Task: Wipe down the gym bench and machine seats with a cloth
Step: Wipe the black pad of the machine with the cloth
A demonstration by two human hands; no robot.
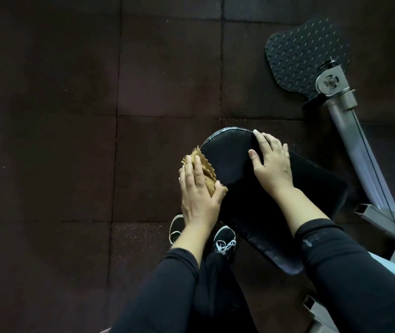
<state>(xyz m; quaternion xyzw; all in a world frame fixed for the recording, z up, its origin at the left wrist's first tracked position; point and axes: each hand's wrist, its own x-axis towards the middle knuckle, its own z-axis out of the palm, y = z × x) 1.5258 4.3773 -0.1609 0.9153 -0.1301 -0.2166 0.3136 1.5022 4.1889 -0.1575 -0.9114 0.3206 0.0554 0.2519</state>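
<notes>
The floor [71,140] is made of big dark squares. The left hand [197,188] presses a tan cloth [205,169] against the left edge of the black seat [251,188]. Its fingers lie fairly straight on top of the cloth, and the thumb tucks in at the cloth's near side. Under this hand, down on the floor, are two black shoes [224,239] with white laces. The seat is a padded black pad with a round far end. The right hand [272,162] lies flat on the far right part of the seat with its fingers spread out and holds nothing. Both arms wear black sleeves. To the right stands a grey metal bar [359,150]. At its far end is a black foot plate [302,56] with little bumps.
</notes>
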